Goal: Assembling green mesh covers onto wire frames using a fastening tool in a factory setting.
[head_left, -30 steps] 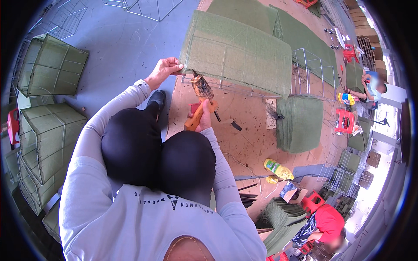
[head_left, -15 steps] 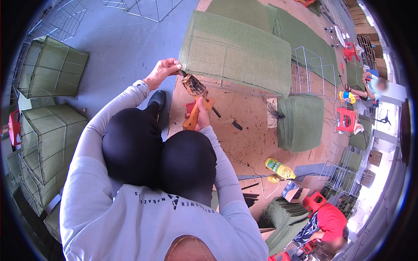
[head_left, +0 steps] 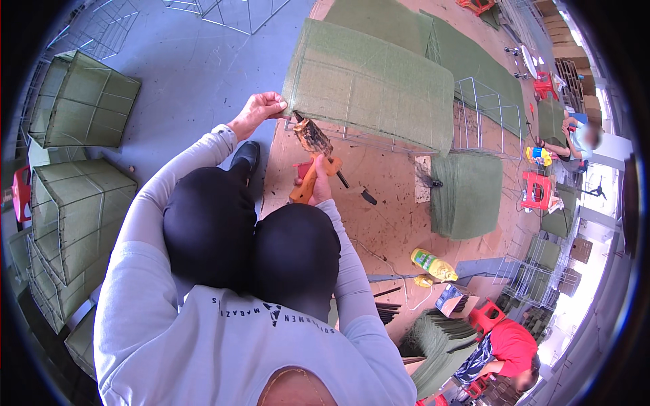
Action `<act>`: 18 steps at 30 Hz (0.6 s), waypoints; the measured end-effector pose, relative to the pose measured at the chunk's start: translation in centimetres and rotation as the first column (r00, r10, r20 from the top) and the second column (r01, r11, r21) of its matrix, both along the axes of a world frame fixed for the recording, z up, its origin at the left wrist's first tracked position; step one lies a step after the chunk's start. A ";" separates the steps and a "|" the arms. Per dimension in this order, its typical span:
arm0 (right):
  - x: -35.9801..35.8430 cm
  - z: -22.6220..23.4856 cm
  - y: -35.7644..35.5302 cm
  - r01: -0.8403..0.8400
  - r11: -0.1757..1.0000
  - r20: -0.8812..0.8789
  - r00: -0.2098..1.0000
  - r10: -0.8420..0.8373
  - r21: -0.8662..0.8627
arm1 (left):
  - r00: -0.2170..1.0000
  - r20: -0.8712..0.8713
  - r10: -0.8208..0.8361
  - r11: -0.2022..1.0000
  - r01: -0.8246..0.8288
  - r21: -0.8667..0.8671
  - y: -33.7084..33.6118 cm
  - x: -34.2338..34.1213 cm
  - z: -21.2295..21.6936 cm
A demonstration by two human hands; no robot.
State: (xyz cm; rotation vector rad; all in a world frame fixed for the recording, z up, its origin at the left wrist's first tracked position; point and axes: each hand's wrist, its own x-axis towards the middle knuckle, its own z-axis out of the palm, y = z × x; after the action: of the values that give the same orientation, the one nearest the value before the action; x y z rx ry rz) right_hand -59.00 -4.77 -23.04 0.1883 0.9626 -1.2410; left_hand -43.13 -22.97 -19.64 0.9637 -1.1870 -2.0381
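Note:
My right hand [head_left: 321,183] is wrapped round the handle of an orange glue gun [head_left: 308,186]. Its barrel is caked in brown and black residue, and a dark stick pokes out of its back end. The nozzle points up and left at the near left corner of a green mesh cloth [head_left: 372,74], which lies over a wire frame [head_left: 347,115]. Beside the nozzle, my left hand [head_left: 259,111] pinches that cloth's corner between thumb and fingertips. Whether the nozzle touches the cloth I cannot tell.
Right of the gun lie a stack of green mesh sheets [head_left: 467,196] and a yellow bottle [head_left: 435,265]. Covered wire frames [head_left: 84,101] stand at the left. A person in red [head_left: 512,348] sits lower right; another person [head_left: 577,141] sits far right.
The glue gun has shifted slightly to the right, its nozzle now a little away from my left fingertips. My left hand has moved slightly right, still at the cloth's corner.

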 end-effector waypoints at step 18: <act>-4.5 0.3 1.7 0.311 0.944 -0.025 0.949 -0.315 -0.112 | 1.000 0.015 0.003 1.000 -0.003 -0.002 -0.1 -0.1 0.3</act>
State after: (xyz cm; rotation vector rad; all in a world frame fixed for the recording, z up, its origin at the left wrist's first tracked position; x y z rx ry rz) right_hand -63.51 -3.06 -22.70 0.2385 0.9232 -1.5907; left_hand -43.27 -23.02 -19.32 0.9809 -1.1951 -2.0300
